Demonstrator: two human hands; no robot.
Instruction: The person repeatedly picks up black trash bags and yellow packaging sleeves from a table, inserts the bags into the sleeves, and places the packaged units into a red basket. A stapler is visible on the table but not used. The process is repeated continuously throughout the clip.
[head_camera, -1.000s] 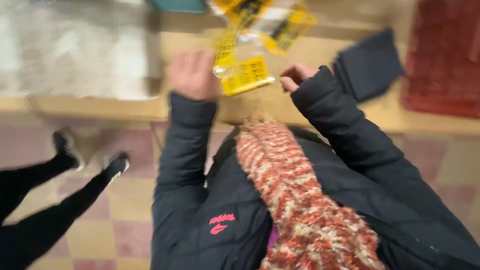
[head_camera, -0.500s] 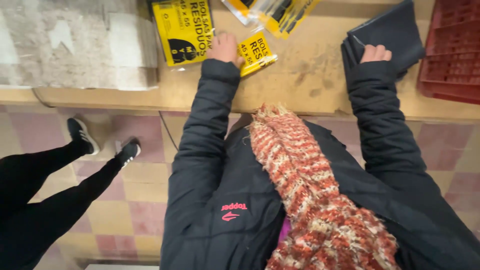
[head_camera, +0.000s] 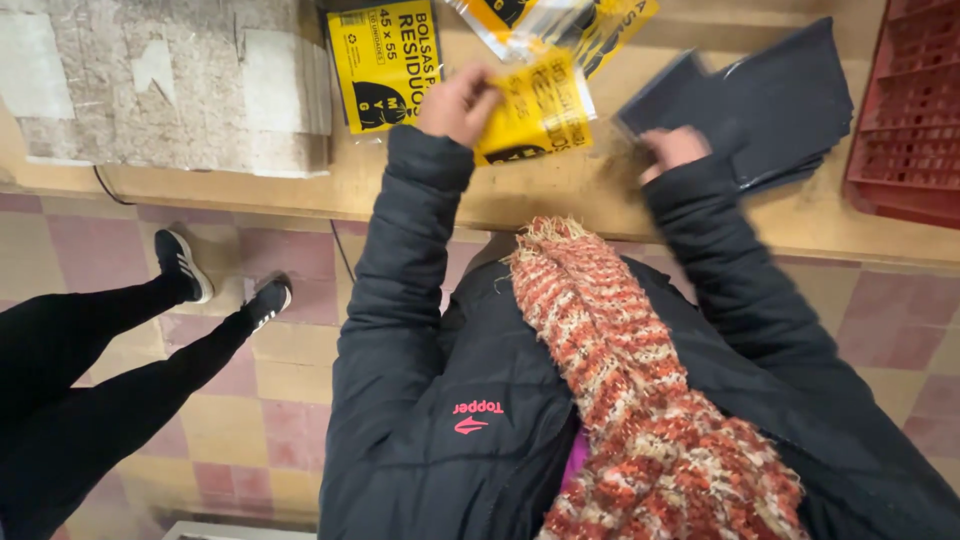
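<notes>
My left hand (head_camera: 455, 102) pinches a small yellow plastic packet (head_camera: 535, 112) and holds it a little above the wooden counter (head_camera: 560, 190). My right hand (head_camera: 672, 150) is blurred and rests on the edge of a stack of folded dark bags (head_camera: 760, 105) lying on the counter to the right. A larger yellow packet (head_camera: 385, 62) lies flat just left of my left hand. Several clear and yellow packets (head_camera: 560, 22) are heaped at the counter's far edge. My dark jacket sleeves and a red and white knitted scarf (head_camera: 630, 380) fill the foreground.
A red plastic crate (head_camera: 905, 110) stands at the right end of the counter. A worn grey cardboard slab (head_camera: 170, 80) covers the left end. Another person's legs in black with black and white trainers (head_camera: 215, 280) stretch over the chequered floor at left.
My left hand has lifted the small yellow packet off the counter. My right hand has slid left along the dark bags, toward the stack's near corner.
</notes>
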